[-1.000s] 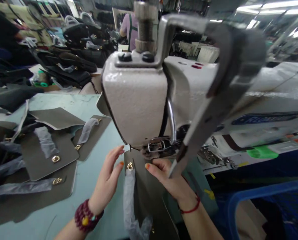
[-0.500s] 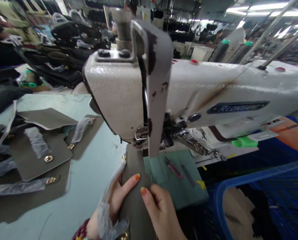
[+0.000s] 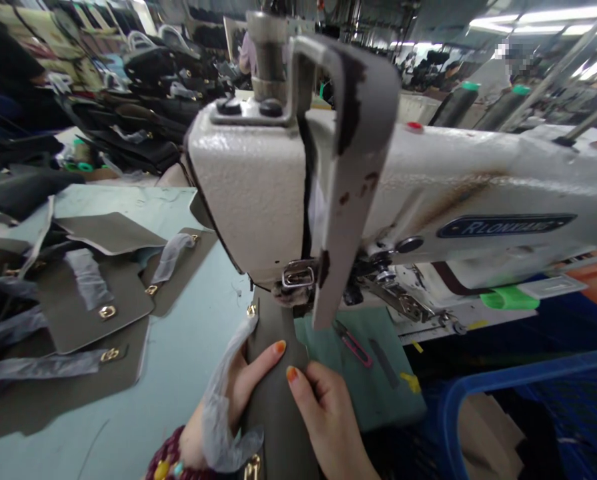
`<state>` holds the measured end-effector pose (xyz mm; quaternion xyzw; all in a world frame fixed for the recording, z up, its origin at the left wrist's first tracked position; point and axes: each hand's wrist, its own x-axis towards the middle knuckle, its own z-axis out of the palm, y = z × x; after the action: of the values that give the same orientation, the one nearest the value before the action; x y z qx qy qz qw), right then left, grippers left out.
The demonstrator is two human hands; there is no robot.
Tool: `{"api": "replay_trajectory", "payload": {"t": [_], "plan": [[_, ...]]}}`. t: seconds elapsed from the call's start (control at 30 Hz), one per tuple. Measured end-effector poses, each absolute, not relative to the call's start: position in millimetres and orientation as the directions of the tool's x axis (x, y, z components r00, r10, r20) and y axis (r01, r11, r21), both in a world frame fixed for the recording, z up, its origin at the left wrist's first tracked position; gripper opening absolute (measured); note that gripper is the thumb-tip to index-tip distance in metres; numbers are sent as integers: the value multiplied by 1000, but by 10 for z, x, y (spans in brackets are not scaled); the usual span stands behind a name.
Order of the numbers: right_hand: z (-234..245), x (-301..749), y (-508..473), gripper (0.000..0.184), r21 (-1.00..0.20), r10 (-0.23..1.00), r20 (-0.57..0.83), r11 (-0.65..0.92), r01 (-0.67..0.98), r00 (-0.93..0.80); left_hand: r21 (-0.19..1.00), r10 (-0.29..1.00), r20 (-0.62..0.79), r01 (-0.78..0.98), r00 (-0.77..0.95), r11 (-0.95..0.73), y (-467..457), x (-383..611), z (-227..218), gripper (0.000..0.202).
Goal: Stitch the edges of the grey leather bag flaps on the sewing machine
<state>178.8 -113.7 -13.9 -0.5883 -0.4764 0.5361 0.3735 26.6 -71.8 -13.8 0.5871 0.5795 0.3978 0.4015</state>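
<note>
Where hands [image 3: 233, 393] [image 3: 328, 420] meet, leather flap [image 3: 275, 413] lies between.

Free room: a strip of pale green bench [image 3: 193, 320] runs beside the left hand [image 3: 233, 393], bounded farther left by overlapping leather flaps [image 3: 95, 300] with gold clasps. Beside the right hand [image 3: 328, 420] lies a teal mat [image 3: 363, 380] carrying pink-handled snips [image 3: 353, 350], with the rim of a blue plastic crate [image 3: 503, 380] closing off the lower right. Straight ahead, the sewing machine head [image 3: 253, 187], its hanging grey guard [image 3: 353, 167] and the presser foot [image 3: 298, 283] bar the way forward, where the olive leather panel [image 3: 278, 407] reaches up beneath them.
</note>
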Motion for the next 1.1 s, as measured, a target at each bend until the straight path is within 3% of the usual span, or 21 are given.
{"api": "replay_trajectory", "payload": {"t": [0.1,0.3,0.53,0.77,0.87,0.97,1.1], "plan": [[-123,1775,-1053,43,-950,958,-284,-277,142,-30,932,999,35,361,19,-39,-627,233,-144,51],[-124,1749,-877,43,-960,969,-245,-240,147,-18,875,976,142,440,166,-202,-450,201,-176,44],[-147,1720,-721,44,-957,979,-205,-205,207,20,861,973,106,471,207,-194,-252,159,-152,43],[-163,1655,-567,47,-961,981,-189,-196,197,53,754,841,254,446,479,-482,-24,24,-26,47],[-173,1606,-522,47,-965,985,-163,-171,201,54,739,795,267,414,544,-531,87,-29,60,52],[-168,1579,-521,46,-969,989,-134,-145,200,69,821,828,164,391,537,-416,167,-26,118,53],[-152,1638,-540,46,-971,992,-110,-119,208,55,975,899,-100,224,426,2,129,7,84,50]]}}
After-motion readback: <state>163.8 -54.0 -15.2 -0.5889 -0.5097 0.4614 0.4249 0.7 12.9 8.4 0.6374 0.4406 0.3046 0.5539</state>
